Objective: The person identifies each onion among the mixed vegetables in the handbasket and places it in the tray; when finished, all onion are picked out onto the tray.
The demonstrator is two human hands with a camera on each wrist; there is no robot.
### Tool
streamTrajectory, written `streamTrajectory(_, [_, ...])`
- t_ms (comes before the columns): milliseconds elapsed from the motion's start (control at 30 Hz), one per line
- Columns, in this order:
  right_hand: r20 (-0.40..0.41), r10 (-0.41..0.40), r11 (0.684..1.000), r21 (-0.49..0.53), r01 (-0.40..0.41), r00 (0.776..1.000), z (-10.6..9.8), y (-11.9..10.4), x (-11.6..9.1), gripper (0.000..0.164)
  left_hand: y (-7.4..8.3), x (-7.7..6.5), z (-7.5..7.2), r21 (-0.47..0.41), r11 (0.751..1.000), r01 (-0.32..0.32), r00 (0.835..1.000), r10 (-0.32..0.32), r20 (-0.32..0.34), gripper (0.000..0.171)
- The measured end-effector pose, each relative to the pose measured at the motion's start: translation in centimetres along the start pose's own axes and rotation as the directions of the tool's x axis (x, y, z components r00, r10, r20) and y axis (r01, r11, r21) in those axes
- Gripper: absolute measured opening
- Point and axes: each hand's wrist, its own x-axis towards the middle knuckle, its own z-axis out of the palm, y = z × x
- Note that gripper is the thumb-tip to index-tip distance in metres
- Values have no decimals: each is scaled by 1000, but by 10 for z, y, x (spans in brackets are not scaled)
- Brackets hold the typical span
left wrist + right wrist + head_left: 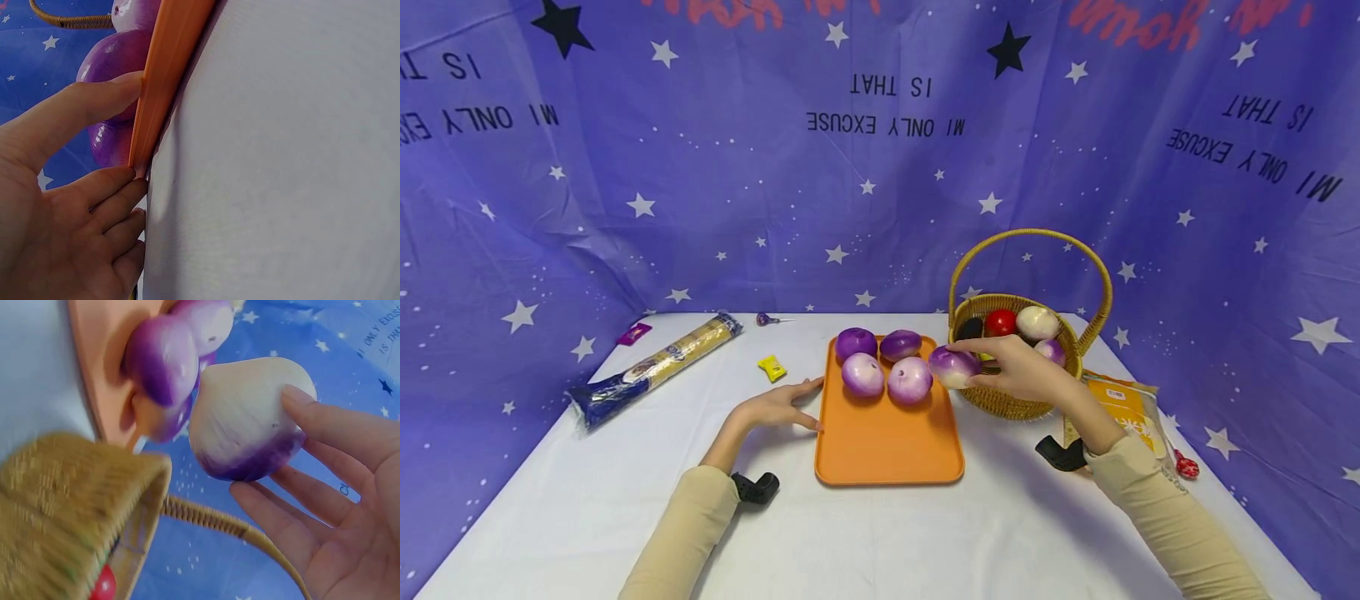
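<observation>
My right hand (1019,368) pinches a purple-and-white onion (953,368) between thumb and fingers, in the gap between basket and tray. In the right wrist view that onion (244,419) shows its white side upward and purple below. At the orange tray's (887,454) left edge, my left hand (775,406) rests with thumb and fingers spread apart, touching the rim. The left wrist view has the thumb (115,97) against the tray's side. Several onions (862,375) sit at the tray's far end.
Right of the tray stands a wicker basket (1011,407) with a tall handle, holding a red tomato (1001,322) and other vegetables. An orange packet (1123,408) and a red lollipop (1186,465) lie farther right. A noodle pack (655,367) and a yellow candy (772,367) lie left.
</observation>
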Motion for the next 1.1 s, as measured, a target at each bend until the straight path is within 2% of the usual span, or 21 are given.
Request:
streamTrajectory(167, [-38, -14, 998, 63, 16, 999, 21, -7, 4, 50, -2, 3, 1, 5, 1000, -2, 1000, 2, 2, 96])
streamTrajectory(333, [-25, -10, 990, 139, 13, 1000, 43, -17, 12, 52, 0, 2, 0, -1, 1000, 6, 1000, -6, 2, 97])
streamTrajectory(533, [-23, -42, 986, 161, 45, 999, 66, -27, 25, 51, 0, 1, 0, -3, 1000, 4, 1000, -4, -5, 96])
streamTrajectory(767, [50, -26, 941, 338, 7, 998, 89, -36, 42, 52, 0, 0, 0, 2, 1000, 2, 1000, -2, -10, 95])
streamTrajectory(900, [93, -31, 940, 341, -3, 995, 98, -38, 48, 52, 0, 0, 0, -2, 1000, 1, 1000, -1, -12, 95])
streamTrajectory(1100, [133, -28, 961, 277, -10, 991, 106, -39, 53, 51, 1, 0, 0, -5, 1000, -5, 1000, 5, -8, 95])
